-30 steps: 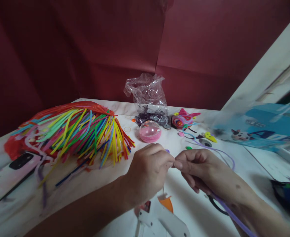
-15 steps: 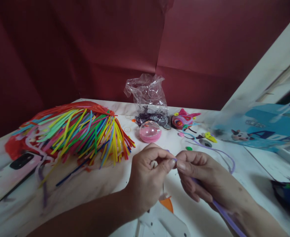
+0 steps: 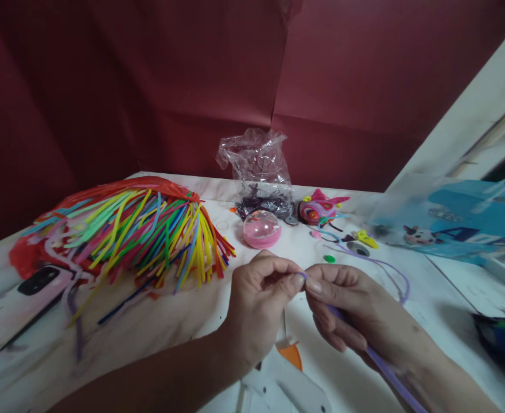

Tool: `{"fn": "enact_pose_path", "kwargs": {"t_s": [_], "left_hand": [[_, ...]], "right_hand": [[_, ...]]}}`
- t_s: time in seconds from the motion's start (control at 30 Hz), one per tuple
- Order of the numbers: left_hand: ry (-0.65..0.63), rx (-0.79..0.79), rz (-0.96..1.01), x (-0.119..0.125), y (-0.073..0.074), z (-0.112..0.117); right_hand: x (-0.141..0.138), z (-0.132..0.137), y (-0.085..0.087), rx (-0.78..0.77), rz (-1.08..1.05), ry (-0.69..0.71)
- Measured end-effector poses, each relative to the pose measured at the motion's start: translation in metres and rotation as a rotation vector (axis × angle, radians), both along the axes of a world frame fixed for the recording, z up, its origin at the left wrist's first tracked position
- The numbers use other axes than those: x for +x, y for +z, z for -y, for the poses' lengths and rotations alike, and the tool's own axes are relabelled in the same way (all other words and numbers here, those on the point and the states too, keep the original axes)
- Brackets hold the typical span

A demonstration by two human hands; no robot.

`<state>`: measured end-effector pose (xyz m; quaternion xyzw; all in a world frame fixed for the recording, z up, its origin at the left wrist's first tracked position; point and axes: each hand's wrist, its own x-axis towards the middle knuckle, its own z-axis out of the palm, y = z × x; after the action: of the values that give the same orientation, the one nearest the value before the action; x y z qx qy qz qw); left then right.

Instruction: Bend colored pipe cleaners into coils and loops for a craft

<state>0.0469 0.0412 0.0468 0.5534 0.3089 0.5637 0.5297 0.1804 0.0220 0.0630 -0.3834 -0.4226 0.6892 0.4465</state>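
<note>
Both hands meet above the table, fingertips nearly touching. A purple pipe cleaner [image 3: 394,381] runs from the lower right under my right hand [image 3: 351,298] and up to its thumb and finger, which pinch it. My left hand [image 3: 256,310] is closed too, with thumb and forefinger pinching the pipe cleaner's end, where a small purple bend shows between the hands. Most of that end is hidden by the fingers. Below my left hand lies a white tool with an orange part [image 3: 291,354], partly covered; it looks like a glue gun.
Left is a big bundle of coloured pipe cleaners [image 3: 153,235] in red wrapping, beside a phone [image 3: 28,304]. Behind the hands are a clear-and-pink ball [image 3: 261,229], a plastic bag [image 3: 259,166] with dark pieces and a colourful pink figure [image 3: 319,207]. A blue bag [image 3: 459,218] stands right.
The hands stay almost in place, with slight finger shifts. More of the small purple bend shows at my left fingertips now. Everything else on the table looks unmoved.
</note>
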Motion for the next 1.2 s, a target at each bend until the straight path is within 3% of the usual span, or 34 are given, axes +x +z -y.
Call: {"fn": "enact_pose_path", "kwargs": {"t_s": [0.17,0.27,0.43,0.6,0.7,0.87,1.07,1.2], "left_hand": [[-0.018,0.012,0.013,0.003,-0.007,-0.001],[0.001,0.128,-0.204,0.000,-0.004,-0.004],[0.065,0.550,-0.641,-0.010,0.001,-0.011],[0.128,0.628,-0.829,-0.014,0.001,-0.015],[0.080,0.569,-0.758,-0.014,0.003,-0.016],[0.009,0.339,-0.467,-0.011,0.007,-0.013],[0.018,0.049,-0.159,-0.005,0.005,-0.006],[0.047,0.004,-0.058,-0.001,0.001,-0.005]], "right_hand": [[0.003,-0.002,0.001,-0.004,0.025,-0.008],[0.007,-0.005,0.002,-0.016,0.079,-0.013],[0.010,-0.010,-0.001,0.029,0.311,-0.073],[0.009,-0.012,-0.005,0.059,0.436,-0.071],[0.010,-0.011,-0.004,0.047,0.399,-0.036],[0.010,-0.009,0.000,0.007,0.186,0.009],[0.004,-0.007,-0.002,-0.023,-0.001,0.016],[0.002,-0.008,-0.004,-0.040,-0.050,0.012]]}}
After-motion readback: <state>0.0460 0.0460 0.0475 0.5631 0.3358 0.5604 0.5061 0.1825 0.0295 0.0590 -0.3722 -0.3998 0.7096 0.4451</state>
